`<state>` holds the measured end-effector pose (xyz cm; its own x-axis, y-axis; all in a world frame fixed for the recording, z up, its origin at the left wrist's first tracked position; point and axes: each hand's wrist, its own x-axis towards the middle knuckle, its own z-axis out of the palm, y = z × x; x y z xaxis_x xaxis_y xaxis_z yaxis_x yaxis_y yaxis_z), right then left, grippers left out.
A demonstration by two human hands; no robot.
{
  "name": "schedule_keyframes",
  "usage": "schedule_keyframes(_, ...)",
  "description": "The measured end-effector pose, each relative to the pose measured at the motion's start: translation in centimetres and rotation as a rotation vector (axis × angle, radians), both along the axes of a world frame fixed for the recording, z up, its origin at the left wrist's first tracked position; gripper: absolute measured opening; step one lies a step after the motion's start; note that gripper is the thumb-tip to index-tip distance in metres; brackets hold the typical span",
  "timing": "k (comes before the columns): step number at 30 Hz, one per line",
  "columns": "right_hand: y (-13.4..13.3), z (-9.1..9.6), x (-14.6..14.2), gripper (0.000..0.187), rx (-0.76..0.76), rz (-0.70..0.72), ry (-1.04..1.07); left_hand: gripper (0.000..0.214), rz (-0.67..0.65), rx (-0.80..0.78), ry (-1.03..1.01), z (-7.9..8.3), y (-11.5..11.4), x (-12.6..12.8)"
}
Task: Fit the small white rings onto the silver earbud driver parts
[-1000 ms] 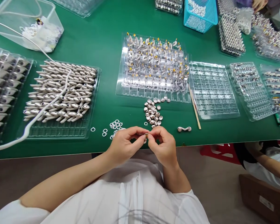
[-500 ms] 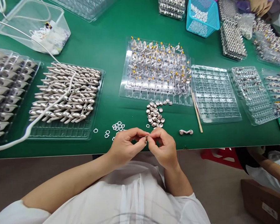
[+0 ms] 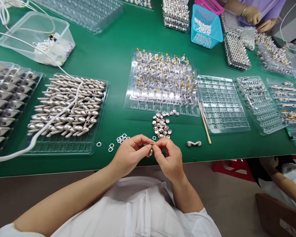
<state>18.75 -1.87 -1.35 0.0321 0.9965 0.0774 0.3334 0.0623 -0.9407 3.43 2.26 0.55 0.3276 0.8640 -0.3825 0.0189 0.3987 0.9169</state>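
Metal cap [image 3: 151, 151], small and silver, pinched between both hands just above the near edge of a green table [image 3: 113, 49], roughly at its middle. The left hand [image 3: 129, 154] has its thumb and forefinger closed on the cap from one side. The right hand [image 3: 170, 159] meets it from the other, its fingers [image 3: 156, 149] pressed against the same piece. Whether a second small part sits between the fingertips cannot be told.

From the left edge: clear trays of pale shells [image 3: 5, 98], then a tray of stemmed shells [image 3: 66, 105] with a white cable [image 3: 39, 131] lying across it. A clear tub [image 3: 37, 36] stands behind, toward the far left corner. Loose white rings [image 3: 122, 138] lie just left of the hands. A heap of caps [image 3: 161, 125] lies just beyond the hands. Behind that heap is a tray of small yellow-tipped parts [image 3: 162, 77]. To the right of the hands rests one finished-looking piece [image 3: 194, 143], then a wooden stick [image 3: 204, 123] leaning along an unfilled grid tray [image 3: 222, 102]. Further right are part-filled trays [image 3: 261, 102]. A blue basket [image 3: 206, 28] stands at the far edge, and a co-worker's hands [image 3: 251, 14] work at the far right corner.

As a judgement, the step in hand is a fingertip fitting or seating on the single cap, with both hands fully occupied. Work this fine calls for steady, light pressure and close alignment, since the cap is tiny and held over the table's edge, where it could slip away.
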Motion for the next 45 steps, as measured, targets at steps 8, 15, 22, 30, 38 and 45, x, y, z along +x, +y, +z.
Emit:
schedule_keyframes(8,-1.0,-0.3,-1.1,0.02,0.241,-0.115,-0.222,0.018,0.081,-0.038,-0.017,-0.2,0.1,0.3)
schedule_keyframes(15,-1.2,-0.8,-0.5,0.019,0.324,-0.103,-0.269,0.016,0.062,-0.062,-0.052,-0.3,0.0,0.6)
schedule_keyframes(22,-1.1,0.1,0.7,0.017,0.152,-0.014,-0.043,0.018,-0.044,-0.008,0.019,-0.5,0.1,0.3)
schedule_keyframes(30,-1.2,-0.4,0.9,0.011,-0.128,-0.071,0.272,0.025,-0.231,0.046,0.009,-0.8,0.0,-0.5)
schedule_keyframes(38,-0.8,0.0,1.2,0.012,-0.212,-0.015,0.457,0.02,-0.26,0.078,0.013,-1.1,0.1,-1.1)
schedule_keyframes(45,-0.8,-0.3,1.4,0.013,-0.271,0.02,0.489,0.019,-0.266,-0.001,-0.038,-0.9,0.3,-1.3)
